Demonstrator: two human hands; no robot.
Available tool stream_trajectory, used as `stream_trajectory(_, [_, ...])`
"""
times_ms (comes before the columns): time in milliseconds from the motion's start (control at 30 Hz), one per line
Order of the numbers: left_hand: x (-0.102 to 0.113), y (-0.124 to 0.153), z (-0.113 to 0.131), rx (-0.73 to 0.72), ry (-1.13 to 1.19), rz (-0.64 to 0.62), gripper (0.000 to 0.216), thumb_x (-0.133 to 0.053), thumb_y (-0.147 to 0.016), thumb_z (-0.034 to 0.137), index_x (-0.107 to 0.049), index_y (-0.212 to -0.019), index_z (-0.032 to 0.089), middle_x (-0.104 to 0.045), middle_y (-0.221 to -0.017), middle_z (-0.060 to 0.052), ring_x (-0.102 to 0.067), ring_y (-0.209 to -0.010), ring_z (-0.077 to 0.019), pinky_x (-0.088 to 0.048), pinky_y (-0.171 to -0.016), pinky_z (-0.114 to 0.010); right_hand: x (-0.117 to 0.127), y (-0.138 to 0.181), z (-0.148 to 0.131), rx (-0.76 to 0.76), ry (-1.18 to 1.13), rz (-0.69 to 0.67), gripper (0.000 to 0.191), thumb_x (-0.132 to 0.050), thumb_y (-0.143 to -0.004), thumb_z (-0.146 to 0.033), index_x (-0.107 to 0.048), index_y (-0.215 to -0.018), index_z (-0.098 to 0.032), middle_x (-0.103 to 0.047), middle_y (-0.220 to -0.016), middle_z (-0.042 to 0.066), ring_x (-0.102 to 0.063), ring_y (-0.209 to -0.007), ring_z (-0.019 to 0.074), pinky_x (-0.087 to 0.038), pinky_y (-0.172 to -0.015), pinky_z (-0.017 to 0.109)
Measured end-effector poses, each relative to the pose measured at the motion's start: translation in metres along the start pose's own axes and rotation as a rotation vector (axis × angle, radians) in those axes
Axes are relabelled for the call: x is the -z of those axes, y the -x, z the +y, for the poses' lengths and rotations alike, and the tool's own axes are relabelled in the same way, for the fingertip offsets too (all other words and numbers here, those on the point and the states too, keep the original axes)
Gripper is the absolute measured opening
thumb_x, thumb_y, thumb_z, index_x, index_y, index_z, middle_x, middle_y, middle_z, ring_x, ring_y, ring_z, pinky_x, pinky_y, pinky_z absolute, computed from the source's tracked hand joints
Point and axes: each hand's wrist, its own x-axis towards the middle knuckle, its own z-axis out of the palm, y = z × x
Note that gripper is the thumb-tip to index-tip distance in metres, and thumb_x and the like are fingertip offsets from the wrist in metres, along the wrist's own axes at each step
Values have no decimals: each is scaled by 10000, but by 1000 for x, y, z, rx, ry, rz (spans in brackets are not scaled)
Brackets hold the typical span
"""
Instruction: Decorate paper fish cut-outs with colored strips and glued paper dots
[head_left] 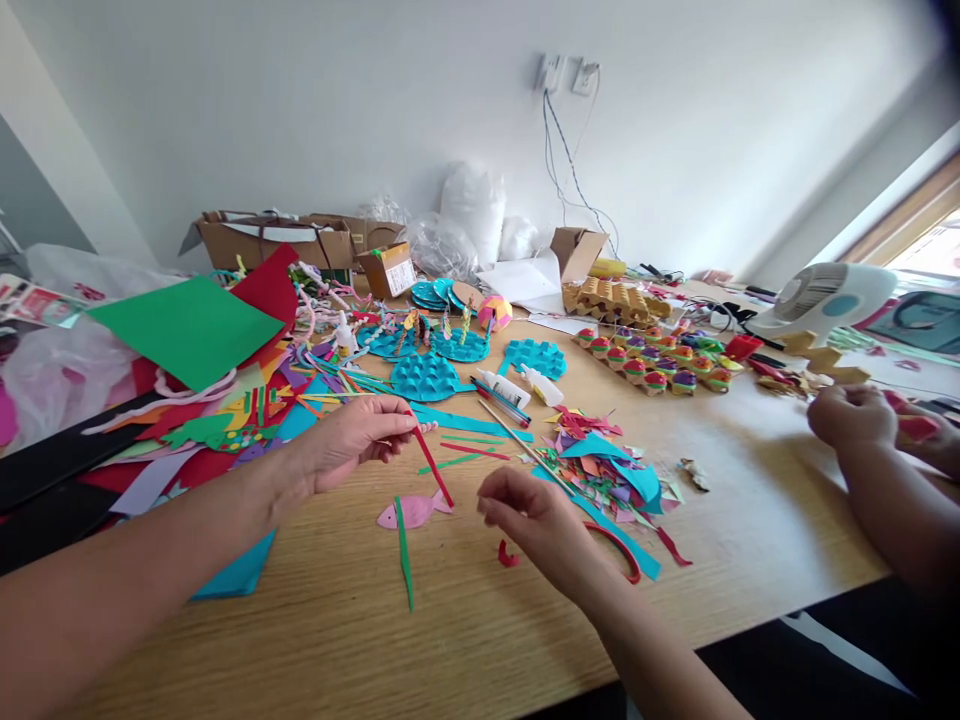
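Observation:
My left hand (358, 438) pinches the upper end of a thin red paper strip (433, 464) that slants down toward a pink paper fish (412, 511) on the wooden table (465, 620). My right hand (534, 520) hovers just right of the strip with fingers curled in a pinch; what it holds, if anything, is hidden. A green paper strip (405, 553) lies below the fish. A small red curl (508, 556) lies beside my right hand. A thin wooden stick (525, 446) lies above it.
Coloured paper scraps (607, 472) and sheets (187, 325) cover the left and middle. Blue paper pieces (424, 378), glue bottles (541, 384), rows of small coloured craft pieces (660, 362) and cardboard boxes (262, 238) stand behind. A fan (821, 298) and another person's hands (862, 418) are at right.

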Motion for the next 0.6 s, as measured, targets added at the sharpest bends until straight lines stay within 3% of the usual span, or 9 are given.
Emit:
stream_trajectory(33, [-2,1,0,9,3,-21,208,-659,-649,301,-531,-641,137,-507,-577,40,-433,-506,-57,-326,-489,-178,-1,-1,1,110,130,133,53,-498,-780,-218,-534,-799,-183,-578,-722,8,-525,-609,109,-422,-564,231])
stream_trajectory(100, [-7,3,-1,14,0,-68,196,-645,-666,297,-525,-648,143,-494,-566,50,-434,-505,-58,-324,-491,-179,-7,-4,1,351,356,281,151,-473,-793,-149,-522,-930,-190,-580,-859,40,-532,-681,119,-431,-631,249])
stream_trajectory(200, [-13,5,-5,26,-32,-105,184,-629,-679,294,-526,-656,144,-498,-577,48,-435,-514,-59,-329,-504,-182,-17,-7,-5,600,600,257,225,-412,-847,-131,-504,-1044,-191,-565,-928,66,-526,-764,140,-416,-646,245])
stream_trajectory(400, [-16,10,-23,60,-53,-129,188,-607,-679,301,-518,-655,138,-486,-580,47,-430,-517,-60,-341,-501,-184,-30,-3,-7,710,830,174,220,-356,-895,-151,-565,-841,-190,-548,-771,23,-460,-670,126,-330,-588,234])
stream_trajectory(600, [-13,14,-37,51,-195,-111,154,-560,-677,292,-517,-664,145,-463,-524,53,-434,-482,-82,-349,-458,-202,-39,2,-4,713,821,130,251,-323,-909,-158,-568,-862,-179,-559,-750,21,-460,-649,132,-302,-570,245])
